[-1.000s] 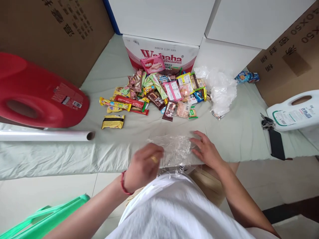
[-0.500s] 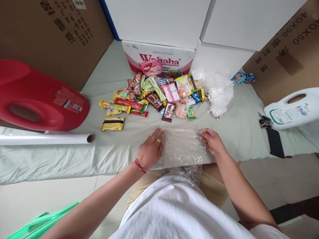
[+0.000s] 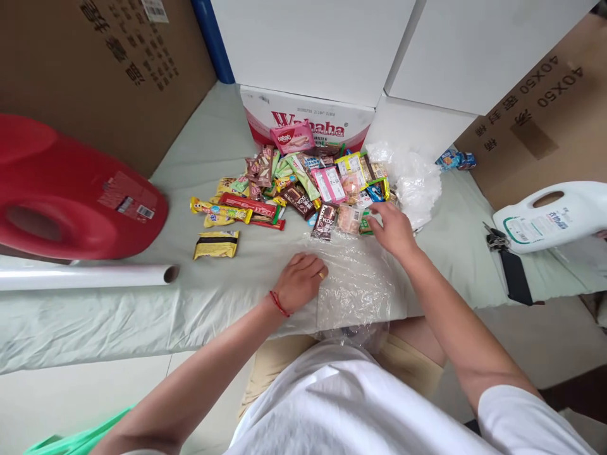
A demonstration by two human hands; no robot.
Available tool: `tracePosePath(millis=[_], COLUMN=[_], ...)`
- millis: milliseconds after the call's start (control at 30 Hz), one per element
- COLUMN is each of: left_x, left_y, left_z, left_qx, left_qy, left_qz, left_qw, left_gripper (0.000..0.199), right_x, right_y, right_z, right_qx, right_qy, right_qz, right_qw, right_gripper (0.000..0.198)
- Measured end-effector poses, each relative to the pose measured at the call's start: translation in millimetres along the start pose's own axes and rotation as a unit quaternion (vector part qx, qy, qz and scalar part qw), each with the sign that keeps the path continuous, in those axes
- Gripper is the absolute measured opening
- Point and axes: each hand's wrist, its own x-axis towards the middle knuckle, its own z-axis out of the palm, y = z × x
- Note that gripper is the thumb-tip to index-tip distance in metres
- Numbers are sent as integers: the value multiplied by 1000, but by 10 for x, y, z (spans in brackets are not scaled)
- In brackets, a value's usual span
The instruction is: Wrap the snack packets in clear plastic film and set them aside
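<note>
A clear plastic bag [image 3: 358,278] lies at the table's front edge, its near part hanging over my lap. My left hand [image 3: 303,278] is closed with curled fingers at the bag's left side, gripping its edge. My right hand [image 3: 391,230] reaches past the bag's far right corner, thumb and fingers apart, beside a green-edged packet [image 3: 365,222]. Just left of that hand are a pink see-through packet [image 3: 349,218] and a dark brown cocoa packet [image 3: 325,221]. Behind them spreads a heap of wrapped snacks, with a pink wafer packet [image 3: 293,137] at the back.
Crumpled clear plastic [image 3: 417,189] sits right of the heap. A red jug [image 3: 80,189] and a white roll [image 3: 90,276] are at left. At right lie a white detergent bottle [image 3: 554,216], keys and a black phone [image 3: 516,278]. Boxes [image 3: 313,38] line the back.
My right hand has let go of the bag's right edge and moved forward to the snacks. My left fingers have curled from lying flat. The bag's far edge now reaches the front packets.
</note>
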Motion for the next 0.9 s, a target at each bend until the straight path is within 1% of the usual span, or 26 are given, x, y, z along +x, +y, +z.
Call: tracePosePath(millis=[33,67,100,133,167,200,267,300,333,367,400,433,467,500,533,567,633,667,700,800,833,867,900], left_x=[19,42,65,85,100,109,113,111,108,106,104,104,104,105,105,105,101,98,94,86,85,85,86], left_y=[-4,-5,-1,6,15,26,47,55,61,64,65,66,66,67,68,71,81,85,90,91,88,84,80], left_z=[0,-4,-12,-20,-28,-35,-46,-50,-52,-54,-56,-58,-61,-65,-70,-77,-91,-97,-101,-101,-98,-94,-90], left_qx=[-9,-12,-12,-9,-7,-5,-2,-3,-5,-8,-12,-16,-19,-22,-25,-29,-37,-39,-40,-38,-39,-40,-41], left_qy=[-25,-43,-55,-65,-76,-87,-109,-119,-127,-133,-136,-137,-135,-132,-129,-127,-125,-124,-123,-123,-125,-126,-128], left_qz=[15,9,-13,-42,-72,-100,-144,-156,-164,-169,-172,-174,-178,-182,-186,-189,-193,-194,-196,-196,-195,-194,-194], left_qw=[1000,999,998,997,994,991,984,981,978,977,976,975,975,974,974,973,972,972,972,972,972,972,972], left_gripper=[28,30,34,38,42,46,52,55,58,61,63,66,67,68,68,67,63,61,60,57,56,55,54], right_x=[145,280,400,502,583,645,709,715,704,677,631,565,479,371,245,101,-217,-380,-536,-905,-980,-1031,-1061], right_y=[-64,-119,-163,-195,-213,-217,-176,-130,-71,-2,69,135,187,216,218,190,53,-46,-154,-455,-528,-581,-615], right_z=[40,87,137,183,220,243,236,203,150,82,1,-88,-178,-262,-333,-385,-417,-393,-344,-95,3,99,188], right_qx=[-9,-17,-25,-33,-40,-45,-56,-64,-68,-59,-28,26,100,183,263,329,418,448,470,512,518,517,505], right_qy=[-21,-60,-109,-159,-201,-230,-247,-247,-239,-216,-179,-131,-80,-33,4,27,52,50,33,-68,-98,-120,-134], right_qz=[-3,0,7,17,27,38,59,70,84,103,124,148,173,197,219,237,271,288,306,338,339,336,328], right_qw=[1000,998,994,987,978,972,965,964,965,969,976,980,977,962,940,914,865,845,827,787,779,778,787], right_gripper=[46,57,67,72,72,67,45,35,28,28,31,35,39,41,43,45,47,48,49,51,52,53,54])
